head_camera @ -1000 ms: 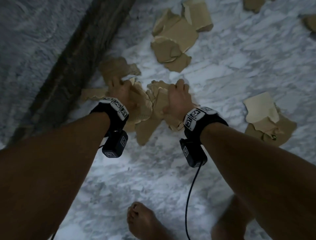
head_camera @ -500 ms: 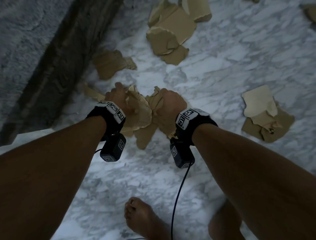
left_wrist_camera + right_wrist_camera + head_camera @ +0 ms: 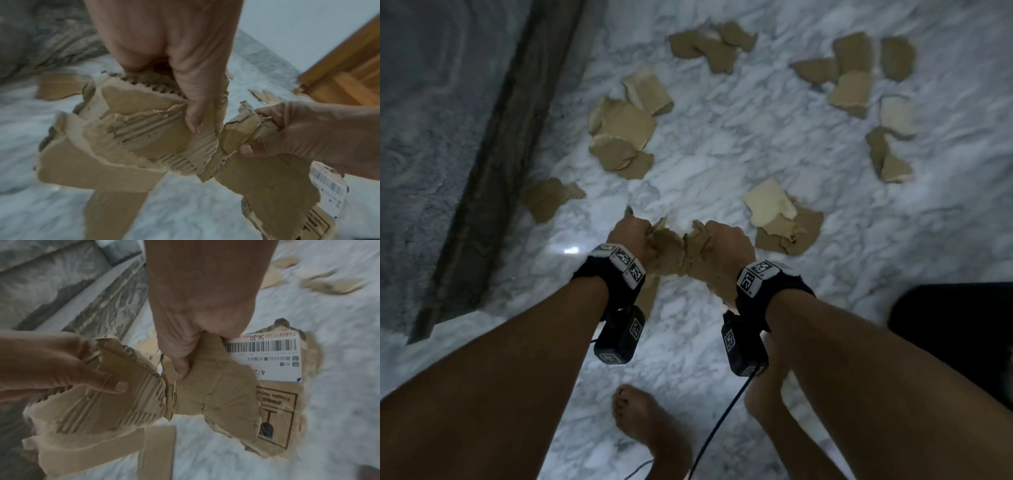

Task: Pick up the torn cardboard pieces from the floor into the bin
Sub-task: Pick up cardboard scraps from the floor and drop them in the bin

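Observation:
My left hand [image 3: 631, 236] grips a bunch of torn brown cardboard pieces [image 3: 666, 250], lifted off the marble floor [image 3: 722, 164]; in the left wrist view the thumb [image 3: 195, 120] presses on the ripped corrugated sheets [image 3: 123, 133]. My right hand [image 3: 726, 240] grips its own bundle [image 3: 698, 253], which in the right wrist view carries a white barcode label [image 3: 267, 356] and a printed box symbol [image 3: 275, 418]. The two bundles touch between the hands. A dark bin [image 3: 959, 325] shows at the right edge.
Several cardboard clusters lie on the floor: one ahead [image 3: 626, 133], one at the right [image 3: 784, 219], more at the far right [image 3: 859, 75], and one piece [image 3: 548, 198] beside a dark stone strip [image 3: 493, 178]. My bare feet [image 3: 647, 425] stand below.
Both hands have risen with their cardboard bundles and come toward me. The view has shifted, so more scattered pieces and the dark bin at the right have come into sight.

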`<state>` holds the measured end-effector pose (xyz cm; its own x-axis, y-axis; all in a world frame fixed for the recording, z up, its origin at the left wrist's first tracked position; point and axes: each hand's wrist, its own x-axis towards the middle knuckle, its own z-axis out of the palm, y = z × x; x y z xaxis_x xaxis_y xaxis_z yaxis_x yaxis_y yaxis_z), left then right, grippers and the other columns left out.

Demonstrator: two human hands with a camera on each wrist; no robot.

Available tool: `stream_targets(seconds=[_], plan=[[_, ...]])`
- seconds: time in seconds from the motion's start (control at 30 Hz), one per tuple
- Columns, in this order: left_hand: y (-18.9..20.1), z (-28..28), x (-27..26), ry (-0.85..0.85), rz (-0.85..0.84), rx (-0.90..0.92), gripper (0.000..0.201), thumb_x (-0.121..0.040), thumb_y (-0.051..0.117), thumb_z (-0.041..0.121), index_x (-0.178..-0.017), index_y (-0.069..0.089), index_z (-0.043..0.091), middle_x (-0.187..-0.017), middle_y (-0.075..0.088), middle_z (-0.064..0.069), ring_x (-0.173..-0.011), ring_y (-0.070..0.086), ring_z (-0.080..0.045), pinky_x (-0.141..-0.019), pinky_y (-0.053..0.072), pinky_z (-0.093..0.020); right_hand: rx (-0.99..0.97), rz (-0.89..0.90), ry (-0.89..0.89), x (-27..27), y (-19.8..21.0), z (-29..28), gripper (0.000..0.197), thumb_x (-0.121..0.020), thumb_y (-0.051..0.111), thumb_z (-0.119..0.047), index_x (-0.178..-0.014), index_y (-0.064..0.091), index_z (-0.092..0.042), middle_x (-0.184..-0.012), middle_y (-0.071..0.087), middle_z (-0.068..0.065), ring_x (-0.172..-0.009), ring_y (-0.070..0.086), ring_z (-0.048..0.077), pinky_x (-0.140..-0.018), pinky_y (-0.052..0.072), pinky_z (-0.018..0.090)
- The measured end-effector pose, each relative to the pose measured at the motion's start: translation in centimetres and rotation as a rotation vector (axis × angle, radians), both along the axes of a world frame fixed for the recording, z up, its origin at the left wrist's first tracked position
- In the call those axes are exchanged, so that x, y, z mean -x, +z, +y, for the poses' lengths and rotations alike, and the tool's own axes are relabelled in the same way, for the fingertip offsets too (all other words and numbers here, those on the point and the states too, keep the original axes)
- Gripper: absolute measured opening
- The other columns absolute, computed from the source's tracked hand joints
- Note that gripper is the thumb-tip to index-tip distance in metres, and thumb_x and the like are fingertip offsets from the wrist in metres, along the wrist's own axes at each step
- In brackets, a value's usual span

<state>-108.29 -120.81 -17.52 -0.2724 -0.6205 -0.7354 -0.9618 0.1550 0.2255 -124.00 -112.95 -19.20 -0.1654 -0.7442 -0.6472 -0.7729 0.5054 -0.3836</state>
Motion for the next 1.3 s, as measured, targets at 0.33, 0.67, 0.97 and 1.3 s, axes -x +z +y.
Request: stream_targets(seconds=[0.33, 0.67, 0.97, 1.3], plan=[[17.1, 9.7, 22.5, -0.367, 0.279, 0.059, 0.04, -0.084, 0.065, 0.015, -0.119, 0.055, 0.0, -0.123, 0.043, -0.022, -0.105, 0.052, -0.038, -0.085, 0.045, -0.036, 0.136, 0.011, -0.569, 18.0, 19.2, 15.7, 0.026, -0.081, 0.048, -0.044, -0.081, 0.046, -0.018, -0.09, 0.064, 0.012, -0.083, 0.06, 0.033, -0.065, 0.039, 0.032], [21.2, 28.7, 44.4, -0.462, 0.518, -0.018, 0.037, -0.085, 0.061, 0.02, -0.118, 0.056, 0.005, -0.113, 0.057, -0.02, -0.099, 0.059, -0.036, -0.077, 0.05, -0.037, 0.003, 0.251, -0.675, 35.8, 25.7, 32.8, 0.041, -0.073, 0.054, -0.043, -0.101, 0.054, -0.014, -0.085, 0.054, 0.0, -0.092, 0.062, 0.032, -0.071, 0.044, 0.033], [17.8, 36.6, 51.3, -0.385, 0.344, -0.149, 0.063, -0.086, 0.064, 0.033, -0.135, 0.037, 0.005, -0.128, 0.051, -0.019, -0.117, 0.051, -0.037, -0.093, 0.043, -0.039, 0.084, 0.179, -0.967, 42.8, 19.3, 41.3, 0.021, -0.091, 0.054, -0.023, -0.101, 0.057, -0.005, -0.084, 0.062, 0.006, -0.081, 0.059, 0.028, -0.064, 0.037, 0.03], [18.4, 30.5, 46.6, -0.321, 0.22, -0.127, 0.055, -0.087, 0.062, 0.032, -0.131, 0.041, 0.007, -0.133, 0.046, -0.016, -0.123, 0.045, -0.035, -0.095, 0.041, -0.037, 0.038, 0.068, -0.844, 40.9, 19.7, 35.3, 0.033, -0.089, 0.057, -0.028, -0.113, 0.059, -0.005, -0.111, 0.064, 0.014, -0.105, 0.059, 0.032, -0.087, 0.045, 0.037]])
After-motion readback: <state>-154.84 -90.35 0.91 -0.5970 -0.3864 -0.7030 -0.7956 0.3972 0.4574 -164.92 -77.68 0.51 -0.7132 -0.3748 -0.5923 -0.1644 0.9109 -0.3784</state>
